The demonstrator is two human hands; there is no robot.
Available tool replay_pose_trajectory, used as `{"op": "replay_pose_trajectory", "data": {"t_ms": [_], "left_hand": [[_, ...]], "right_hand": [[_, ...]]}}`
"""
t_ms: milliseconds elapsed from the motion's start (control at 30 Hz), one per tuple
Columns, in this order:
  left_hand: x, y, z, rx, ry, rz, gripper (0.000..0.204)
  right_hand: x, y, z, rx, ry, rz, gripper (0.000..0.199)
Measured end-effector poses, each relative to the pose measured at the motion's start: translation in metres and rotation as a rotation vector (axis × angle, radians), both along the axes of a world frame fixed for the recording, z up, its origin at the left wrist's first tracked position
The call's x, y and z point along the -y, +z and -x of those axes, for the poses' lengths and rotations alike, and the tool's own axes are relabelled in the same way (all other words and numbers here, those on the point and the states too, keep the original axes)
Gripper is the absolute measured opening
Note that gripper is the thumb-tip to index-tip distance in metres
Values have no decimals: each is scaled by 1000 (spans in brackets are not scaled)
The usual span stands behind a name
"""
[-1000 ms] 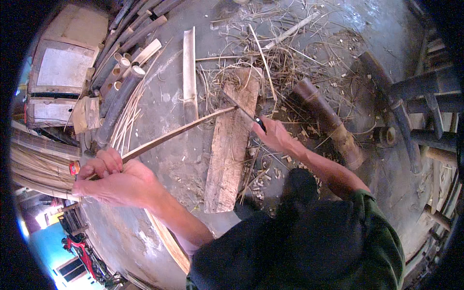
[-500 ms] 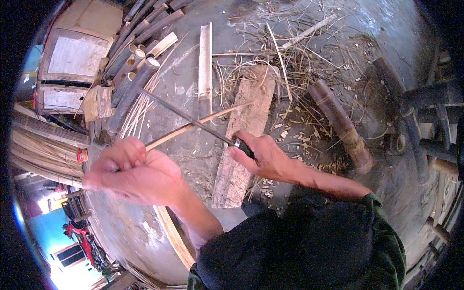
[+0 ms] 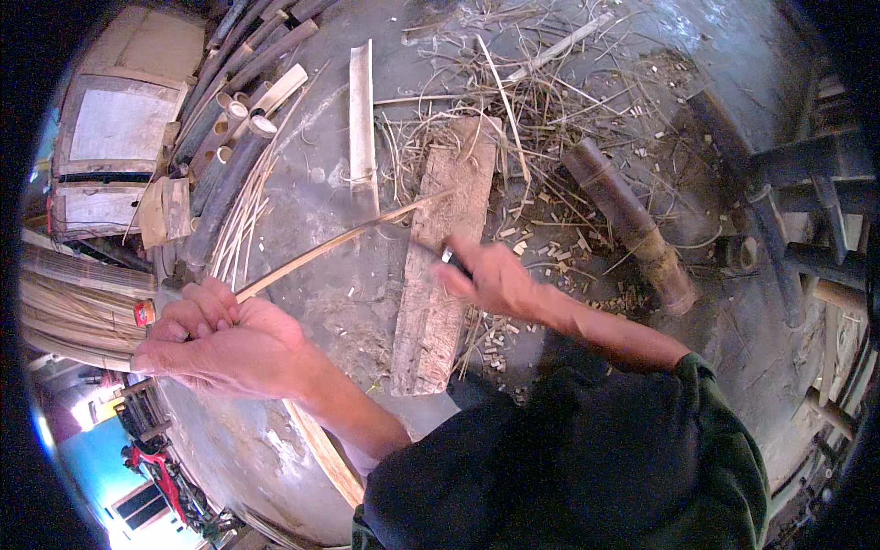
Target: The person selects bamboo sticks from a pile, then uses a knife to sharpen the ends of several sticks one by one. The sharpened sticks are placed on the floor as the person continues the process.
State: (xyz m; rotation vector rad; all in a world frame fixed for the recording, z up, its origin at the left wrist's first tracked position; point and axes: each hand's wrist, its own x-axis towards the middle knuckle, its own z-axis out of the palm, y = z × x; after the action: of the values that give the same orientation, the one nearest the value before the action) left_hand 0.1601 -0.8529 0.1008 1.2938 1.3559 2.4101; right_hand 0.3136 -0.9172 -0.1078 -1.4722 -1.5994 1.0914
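My left hand (image 3: 220, 339) is closed around a thin bamboo strip (image 3: 330, 246), which slants up and right from my fingers. Its far end reaches over a rough wooden plank (image 3: 423, 316) lying on the floor. In my right hand (image 3: 500, 284) is a knife (image 3: 456, 261) with a dark handle, gripped in closed fingers above the plank. Motion smears the blade, which points left toward the strip; I cannot tell whether it touches.
A dark bamboo pole (image 3: 628, 211) lies to the right, beside scattered small cut pieces (image 3: 605, 298). Beyond the plank are tangled shavings (image 3: 541, 101) and a split bamboo length (image 3: 362, 119). Bamboo tubes (image 3: 234, 174) are piled at the left, near bundled strips (image 3: 78, 307).
The long blade that crossed over the strip is now blurred and no longer spans across it. My left hand has shifted slightly left and down, still holding the strip. The whole view has shifted a little.
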Motion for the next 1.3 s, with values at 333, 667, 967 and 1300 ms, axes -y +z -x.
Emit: {"op": "replay_pose_trajectory", "data": {"t_ms": [333,667,967,1300], "left_hand": [[-9,-5,6,-64,88,75,49],[-12,-4,4,-52,66,19,48],[-4,-3,11,26,50,16,48],[-1,5,-2,117,-158,-57,45]], "right_hand": [[-11,-22,-14,-6,-88,30,34],[-2,16,-3,1,87,-137,32],[-5,-25,-8,55,-15,60,37],[6,31,-13,-62,17,16,35]]}}
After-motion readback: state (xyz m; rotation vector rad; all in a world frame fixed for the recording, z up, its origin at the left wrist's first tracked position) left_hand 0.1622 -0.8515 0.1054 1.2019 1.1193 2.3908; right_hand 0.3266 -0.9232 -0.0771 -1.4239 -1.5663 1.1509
